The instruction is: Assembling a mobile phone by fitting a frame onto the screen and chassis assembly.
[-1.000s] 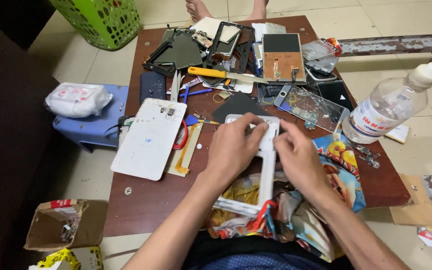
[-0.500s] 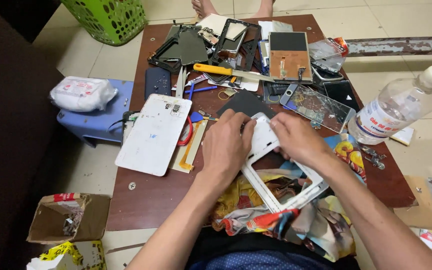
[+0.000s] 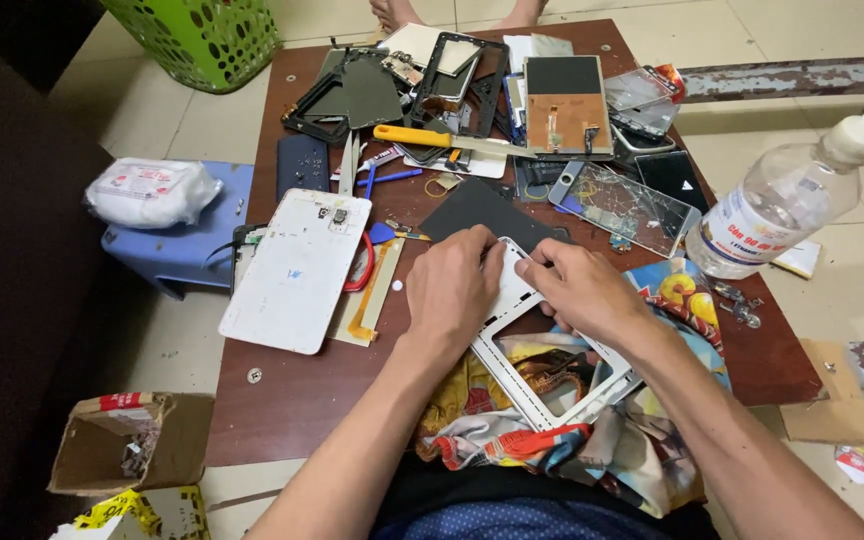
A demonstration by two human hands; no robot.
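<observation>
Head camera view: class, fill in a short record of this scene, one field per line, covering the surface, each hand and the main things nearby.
Surface: brown table, crowded with phone parts
Left hand: pressing on the white frame
Right hand: gripping the same frame at its top edge
Under the frame: colourful cloth
Left of hands: white back cover, lying flat
Right edge: clear plastic bottle, lying tilted
Behind hands: cracked glass panel, yellow-handled tool

Under the left hand (image 3: pixel 457 290) and right hand (image 3: pixel 582 292) lies a white tablet frame (image 3: pixel 542 365) on a multicoloured printed cloth (image 3: pixel 592 440). Left of the hands, a white back cover (image 3: pixel 297 270); beyond them, a yellow-handled knife (image 3: pixel 422 137), on the dark brown bench (image 3: pixel 292 400).
</observation>
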